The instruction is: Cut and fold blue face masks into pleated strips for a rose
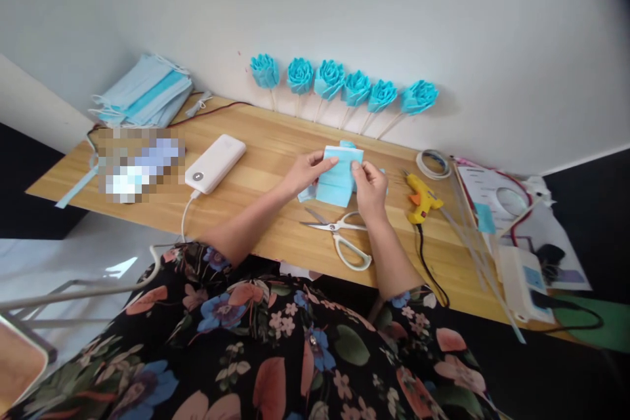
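A light blue rectangle of mask fabric (335,178) with a white top edge is stretched between my hands, above the table's middle. My left hand (312,170) pinches its left side, thumb on the front. At its right edge my right hand (370,187) grips it between thumb and fingers. More blue pieces (308,193) lie behind and beside it, partly hidden. Just below, white-handled scissors (337,228) rest on the wood with their blades apart, close to my right wrist.
Several blue fabric roses (329,79) on sticks lean against the wall. Stacked face masks (142,92) and a white power bank (215,163) are left. To the right lie a yellow glue gun (422,199), a tape roll (433,164), clear glue sticks (465,246) and a power strip (522,282).
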`<state>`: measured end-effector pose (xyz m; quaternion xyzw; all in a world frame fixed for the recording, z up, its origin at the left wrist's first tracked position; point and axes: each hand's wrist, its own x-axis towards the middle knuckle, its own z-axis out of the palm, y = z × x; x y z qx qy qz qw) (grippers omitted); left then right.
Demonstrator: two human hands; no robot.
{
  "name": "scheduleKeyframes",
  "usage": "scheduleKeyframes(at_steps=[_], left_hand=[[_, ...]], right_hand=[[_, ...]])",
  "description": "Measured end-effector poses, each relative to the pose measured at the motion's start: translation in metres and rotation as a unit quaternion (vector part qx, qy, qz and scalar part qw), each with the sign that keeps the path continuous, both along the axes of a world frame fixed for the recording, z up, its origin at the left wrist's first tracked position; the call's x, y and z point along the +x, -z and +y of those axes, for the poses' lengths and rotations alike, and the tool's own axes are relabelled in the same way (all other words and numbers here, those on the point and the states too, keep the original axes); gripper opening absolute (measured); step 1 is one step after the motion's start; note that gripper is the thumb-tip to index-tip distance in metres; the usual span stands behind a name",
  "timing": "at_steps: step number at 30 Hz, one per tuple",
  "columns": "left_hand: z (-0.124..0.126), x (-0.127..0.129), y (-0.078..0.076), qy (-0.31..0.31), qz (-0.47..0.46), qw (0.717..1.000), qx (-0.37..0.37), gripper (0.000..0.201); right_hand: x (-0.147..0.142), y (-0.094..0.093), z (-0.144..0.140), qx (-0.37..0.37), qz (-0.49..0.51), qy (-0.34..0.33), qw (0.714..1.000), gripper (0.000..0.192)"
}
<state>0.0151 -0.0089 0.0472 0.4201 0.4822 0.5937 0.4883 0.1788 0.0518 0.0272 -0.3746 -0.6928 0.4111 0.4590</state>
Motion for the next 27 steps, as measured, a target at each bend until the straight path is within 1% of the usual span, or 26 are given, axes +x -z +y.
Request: scheduleKeyframes(at_steps=[4, 7, 11, 17, 21, 22, 24, 25, 27], left_hand=[[0.001, 0.002, 0.005, 0.042, -0.035, 0.998, -0.015, 0.038], [0.003, 0.002, 0.011, 0.059, -0.054, 0.996, -0.029, 0.037], [0.005, 0.001, 0.015, 0.049, -0.047, 0.997, -0.025, 0.032], [0.004, 0.001, 0.011, 0.025, -0.041, 0.999, -0.018, 0.03], [0.004, 0.004, 0.008, 0.013, -0.023, 1.0, 0.001, 0.027], [0.004, 0.003, 0.006, 0.002, -0.014, 1.0, 0.01, 0.024], [0.002, -0.004, -0.003, -0.058, -0.005, 0.998, 0.035, 0.023], [0.0, -0.011, -0.008, -0.107, -0.009, 0.993, 0.048, 0.031], [-0.007, -0.03, -0.02, -0.215, -0.04, 0.974, 0.064, 0.054]], right_hand=[[0.001, 0.002, 0.001, 0.014, 0.006, 0.019, 1.0, 0.053], [0.001, 0.003, 0.001, 0.011, 0.024, 0.019, 0.999, 0.051], [0.0, 0.003, 0.001, 0.007, 0.03, 0.018, 0.999, 0.051], [0.0, 0.001, 0.0, 0.009, 0.026, -0.011, 1.0, 0.052], [0.001, 0.003, 0.002, 0.003, -0.005, -0.004, 1.0, 0.05], [0.001, 0.004, 0.003, 0.005, -0.009, 0.003, 1.0, 0.05], [0.001, 0.004, 0.004, 0.011, -0.007, 0.017, 1.0, 0.051], [0.001, 0.004, 0.005, 0.013, -0.002, 0.024, 1.0, 0.052], [0.001, 0.004, 0.006, 0.017, 0.005, 0.034, 0.999, 0.053]])
